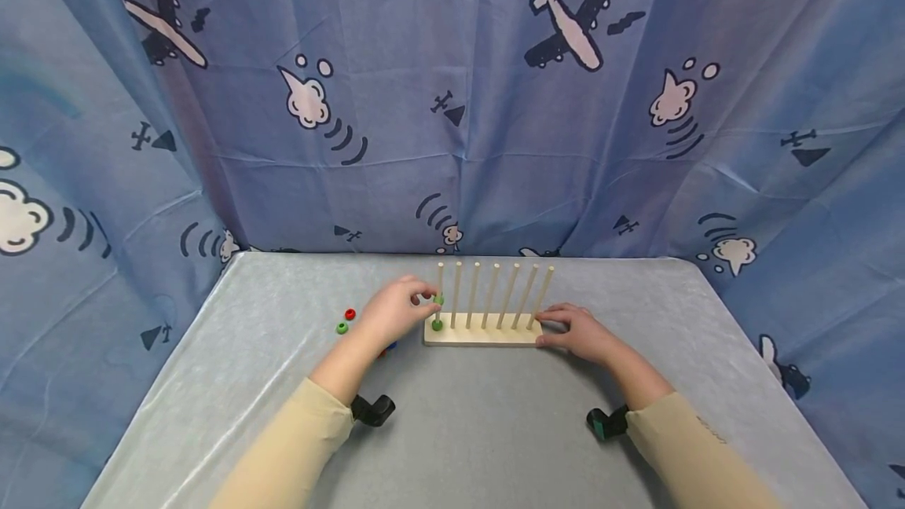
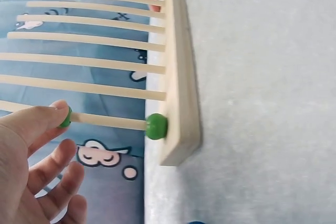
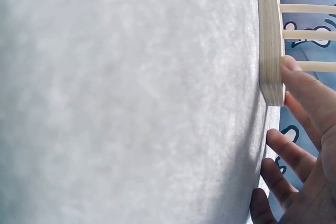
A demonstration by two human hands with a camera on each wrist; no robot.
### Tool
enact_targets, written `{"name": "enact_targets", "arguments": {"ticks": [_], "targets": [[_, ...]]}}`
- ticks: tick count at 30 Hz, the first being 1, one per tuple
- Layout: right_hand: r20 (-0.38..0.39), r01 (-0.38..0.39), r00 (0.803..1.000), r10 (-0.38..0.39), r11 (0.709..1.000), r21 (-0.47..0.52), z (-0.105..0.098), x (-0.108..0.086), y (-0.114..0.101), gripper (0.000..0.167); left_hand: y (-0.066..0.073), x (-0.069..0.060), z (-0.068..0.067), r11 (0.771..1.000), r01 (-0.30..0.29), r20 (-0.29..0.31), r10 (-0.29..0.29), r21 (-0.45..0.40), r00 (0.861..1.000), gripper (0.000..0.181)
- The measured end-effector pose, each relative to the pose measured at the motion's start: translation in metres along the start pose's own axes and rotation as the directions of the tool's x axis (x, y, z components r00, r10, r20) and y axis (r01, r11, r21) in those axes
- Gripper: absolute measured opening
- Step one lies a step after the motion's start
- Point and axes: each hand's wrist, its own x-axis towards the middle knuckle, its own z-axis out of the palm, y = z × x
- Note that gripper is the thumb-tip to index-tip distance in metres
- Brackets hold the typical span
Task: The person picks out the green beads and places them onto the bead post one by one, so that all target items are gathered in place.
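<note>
Green bead point(image 2: 66, 119) sits partway up the leftmost peg point(image 2: 107, 120), pinched between thumb and index finger of the left hand point(image 1: 389, 311). Second green bead point(image 1: 437, 326) sits below, at the peg's foot on the wooden base point(image 1: 484, 341). Right hand point(image 1: 583, 332) grips the base's right end. Loose red bead point(image 1: 349, 313) and small green bead point(image 1: 342, 328) lie left of the left hand on grey table point(image 1: 495, 430).
</note>
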Motion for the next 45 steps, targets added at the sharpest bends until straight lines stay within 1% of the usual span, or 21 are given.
{"name": "enact_targets", "arguments": {"ticks": [4,8,11,16,27,31,35,41,45], "targets": [[-0.005,0.0,1.0,0.0,1.0,0.004,0.001,0.0,0.001,0.06,-0.004,0.0,0.006,1.0,0.001,0.014,-0.002,0.024,1.0,0.024],[-0.004,-0.008,1.0,0.008,1.0,0.011,0.001,0.0,0.0,0.059,-0.007,0.0,0.011,0.999,0.02,0.03,-0.021,0.036,0.999,0.024],[-0.001,-0.009,1.0,0.009,1.0,0.007,0.002,0.001,0.0,0.059,-0.01,-0.001,0.014,0.998,0.021,0.041,-0.024,0.058,0.999,0.024],[-0.003,-0.011,1.0,0.011,1.0,0.003,0.002,0.001,0.0,0.059,-0.014,0.001,0.019,0.995,-0.002,0.058,-0.004,0.099,0.998,0.023],[0.0,-0.01,1.0,0.01,1.0,0.009,0.003,0.0,0.002,0.061,-0.019,0.0,0.027,0.986,-0.026,0.082,0.013,0.167,0.997,0.023],[-0.004,-0.008,1.0,0.008,1.0,0.018,0.002,0.0,0.001,0.06,-0.019,-0.001,0.026,0.985,-0.032,0.088,0.017,0.172,0.996,0.024],[-0.01,-0.004,1.0,0.004,1.0,0.017,0.002,0.0,0.001,0.059,-0.018,-0.001,0.024,0.987,-0.031,0.093,0.017,0.157,0.996,0.027],[-0.006,-0.007,1.0,0.007,1.0,0.005,0.001,0.001,0.002,0.06,-0.015,-0.001,0.013,0.992,-0.024,0.086,0.013,0.123,0.996,0.026],[-0.006,-0.003,1.0,0.003,1.0,0.006,0.001,0.001,0.002,0.06,-0.014,-0.004,0.005,0.994,-0.008,0.092,-0.003,0.112,0.996,0.026]]}}
